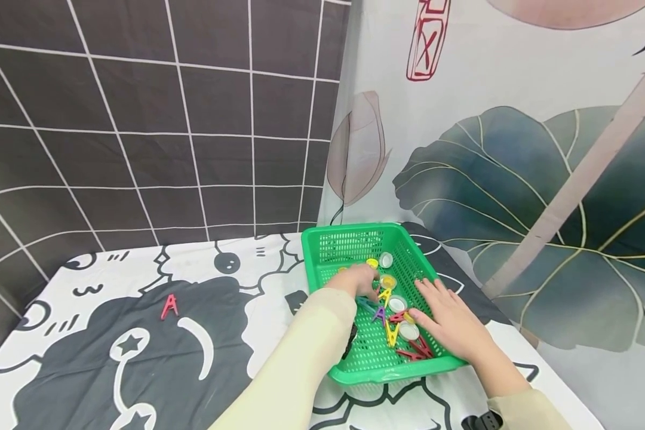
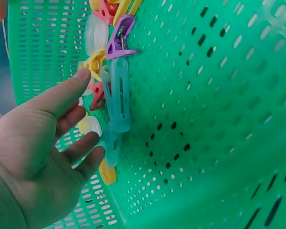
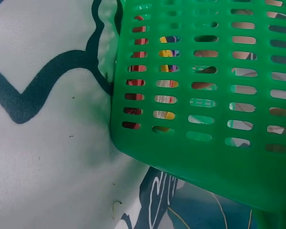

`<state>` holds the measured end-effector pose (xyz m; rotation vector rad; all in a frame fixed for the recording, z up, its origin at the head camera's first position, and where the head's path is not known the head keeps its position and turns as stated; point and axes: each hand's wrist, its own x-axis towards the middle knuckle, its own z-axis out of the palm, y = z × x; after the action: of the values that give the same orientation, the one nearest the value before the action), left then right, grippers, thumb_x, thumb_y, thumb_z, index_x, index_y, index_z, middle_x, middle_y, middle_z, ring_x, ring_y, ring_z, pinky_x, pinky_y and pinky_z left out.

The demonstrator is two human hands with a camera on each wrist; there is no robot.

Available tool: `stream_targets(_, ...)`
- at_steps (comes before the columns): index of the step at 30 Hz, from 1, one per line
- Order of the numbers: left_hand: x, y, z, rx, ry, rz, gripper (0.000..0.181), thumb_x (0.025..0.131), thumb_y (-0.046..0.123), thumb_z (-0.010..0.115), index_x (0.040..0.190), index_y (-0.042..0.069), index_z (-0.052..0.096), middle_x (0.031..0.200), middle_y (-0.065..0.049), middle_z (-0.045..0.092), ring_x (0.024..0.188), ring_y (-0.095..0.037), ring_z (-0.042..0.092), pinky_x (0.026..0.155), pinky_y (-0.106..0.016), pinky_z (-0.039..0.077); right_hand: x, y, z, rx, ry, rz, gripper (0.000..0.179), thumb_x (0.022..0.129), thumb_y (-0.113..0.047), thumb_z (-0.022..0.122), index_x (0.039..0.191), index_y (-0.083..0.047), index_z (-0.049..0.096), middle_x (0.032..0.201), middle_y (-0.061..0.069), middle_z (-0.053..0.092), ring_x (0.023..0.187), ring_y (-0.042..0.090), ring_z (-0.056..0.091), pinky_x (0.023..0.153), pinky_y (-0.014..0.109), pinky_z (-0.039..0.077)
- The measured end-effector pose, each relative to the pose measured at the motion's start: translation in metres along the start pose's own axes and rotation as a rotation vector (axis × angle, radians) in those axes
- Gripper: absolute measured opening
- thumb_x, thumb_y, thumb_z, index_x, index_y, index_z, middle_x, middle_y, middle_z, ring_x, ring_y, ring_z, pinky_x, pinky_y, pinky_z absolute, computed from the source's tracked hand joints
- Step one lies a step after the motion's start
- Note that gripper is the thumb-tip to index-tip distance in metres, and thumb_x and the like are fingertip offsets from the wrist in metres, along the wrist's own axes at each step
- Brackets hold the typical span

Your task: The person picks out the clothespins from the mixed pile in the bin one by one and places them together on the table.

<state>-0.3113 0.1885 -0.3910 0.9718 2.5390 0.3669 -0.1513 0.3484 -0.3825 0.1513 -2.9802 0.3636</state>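
A green plastic basket [image 1: 376, 365] with slotted walls holds scattered clothespins and round caps. My left hand [image 1: 361, 279] reaches inside it from the left, fingers loosely bent among the pieces. In the left wrist view, the thumb is close to a yellow clothespin [image 2: 95, 62], and the fingers lie beside teal clips [image 2: 120, 95]. A purple clothespin [image 2: 119, 43] is farther along the floor of the basket. My right hand [image 1: 454, 316] lies over the right wall, fingers extended inside and thumb near a white cap [image 1: 408, 331]. Red clothespins [image 1: 418, 350] sit at the near right corner.
A single red clothespin [image 1: 169, 306] lies on the patterned cloth [image 1: 220, 352] to the left of the basket. A dark grid curtain [image 1: 209, 119] hangs behind, and a lotus-print curtain [image 1: 494, 179] borders the right side.
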Motion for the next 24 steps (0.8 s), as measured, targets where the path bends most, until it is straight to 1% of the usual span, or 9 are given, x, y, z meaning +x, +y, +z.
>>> stream_targets(4, -0.0018, -0.0031, -0.0006, -0.044, -0.022, 0.032, 0.057, 0.083, 0.031, 0.072, 0.134, 0.016, 0.051, 0.121, 0.000, 0.058, 0.114, -0.018, 0.052, 0.092, -0.032, 0.044, -0.0009, -0.0002, 0.0004, -0.003, 0.003, 0.003, 0.071, 0.094, -0.051, 0.044, 0.144, -0.002, 0.033, 0.146, 0.024, 0.031, 0.137, 0.042, 0.017, 0.106, 0.059, 0.015)
stream_targets(7, -0.0008, -0.0052, -0.0008, -0.050, -0.034, 0.031, 0.056, 0.083, 0.030, 0.072, 0.133, 0.015, 0.052, 0.109, 0.002, 0.060, 0.108, -0.015, 0.054, 0.088, -0.030, 0.045, -0.0006, -0.0005, 0.0003, -0.001, 0.001, 0.002, 0.072, 0.094, -0.052, 0.044, 0.144, -0.002, 0.033, 0.146, 0.023, 0.031, 0.137, 0.042, 0.017, 0.106, 0.059, 0.015)
stream_targets(9, 0.0001, -0.0058, -0.0006, -0.032, -0.044, 0.028, 0.056, 0.083, 0.031, 0.072, 0.133, 0.015, 0.053, 0.107, 0.003, 0.059, 0.108, -0.015, 0.054, 0.088, -0.030, 0.045, -0.0006, -0.0007, 0.0002, -0.001, -0.002, 0.003, 0.072, 0.094, -0.052, 0.044, 0.144, -0.001, 0.033, 0.146, 0.023, 0.031, 0.137, 0.042, 0.017, 0.106, 0.059, 0.015)
stream_targets(11, 0.0000, -0.0059, -0.0011, -0.036, -0.035, 0.027, 0.056, 0.083, 0.030, 0.072, 0.133, 0.015, 0.052, 0.110, 0.001, 0.058, 0.109, -0.015, 0.053, 0.090, -0.030, 0.045, -0.0004, -0.0008, -0.0001, -0.003, -0.002, 0.004, 0.072, 0.094, -0.052, 0.044, 0.144, -0.001, 0.033, 0.146, 0.023, 0.031, 0.137, 0.042, 0.017, 0.106, 0.059, 0.015)
stream_targets(13, 0.0051, -0.0078, 0.0005, -0.056, 0.002, 0.014, 0.058, 0.081, 0.030, 0.074, 0.133, 0.016, 0.053, 0.119, 0.000, 0.055, 0.114, -0.017, 0.050, 0.093, -0.032, 0.043, -0.0003, -0.0007, -0.0004, -0.007, 0.000, 0.003, 0.072, 0.094, -0.051, 0.044, 0.144, -0.001, 0.033, 0.146, 0.023, 0.031, 0.137, 0.043, 0.018, 0.106, 0.059, 0.015)
stream_targets(17, 0.0048, -0.0093, 0.0007, -0.057, 0.043, -0.059, 0.060, 0.079, 0.032, 0.076, 0.132, 0.018, 0.053, 0.134, -0.003, 0.046, 0.124, -0.021, 0.042, 0.099, -0.035, 0.039, -0.0001, -0.0010, -0.0016, -0.008, 0.007, -0.002, 0.071, 0.095, -0.051, 0.044, 0.144, -0.001, 0.033, 0.145, 0.024, 0.032, 0.136, 0.043, 0.018, 0.106, 0.059, 0.015)
stream_targets(20, -0.0003, -0.0089, -0.0005, -0.001, 0.002, -0.092, 0.059, 0.079, 0.033, 0.076, 0.131, 0.017, 0.053, 0.134, -0.003, 0.047, 0.125, -0.021, 0.042, 0.100, -0.034, 0.039, 0.0000, -0.0016, -0.0021, -0.009, 0.007, 0.000, 0.071, 0.095, -0.051, 0.044, 0.143, -0.001, 0.033, 0.145, 0.024, 0.033, 0.136, 0.043, 0.019, 0.106, 0.059, 0.016)
stream_targets(22, -0.0003, -0.0095, -0.0002, 0.044, -0.023, -0.070, 0.057, 0.079, 0.033, 0.076, 0.129, 0.016, 0.054, 0.132, -0.003, 0.048, 0.122, -0.020, 0.045, 0.098, -0.034, 0.040, 0.0000, -0.0016, -0.0021, -0.011, 0.006, 0.002, 0.071, 0.095, -0.051, 0.044, 0.144, -0.001, 0.033, 0.145, 0.024, 0.033, 0.136, 0.043, 0.019, 0.106, 0.059, 0.015)
stream_targets(24, 0.0008, -0.0098, -0.0002, 0.053, -0.042, -0.041, 0.058, 0.080, 0.031, 0.075, 0.131, 0.016, 0.053, 0.135, -0.004, 0.046, 0.123, -0.021, 0.044, 0.098, -0.033, 0.040, -0.0002, -0.0016, -0.0021, -0.010, 0.006, 0.000, 0.071, 0.095, -0.051, 0.044, 0.143, -0.001, 0.033, 0.144, 0.024, 0.034, 0.136, 0.043, 0.019, 0.106, 0.059, 0.016)
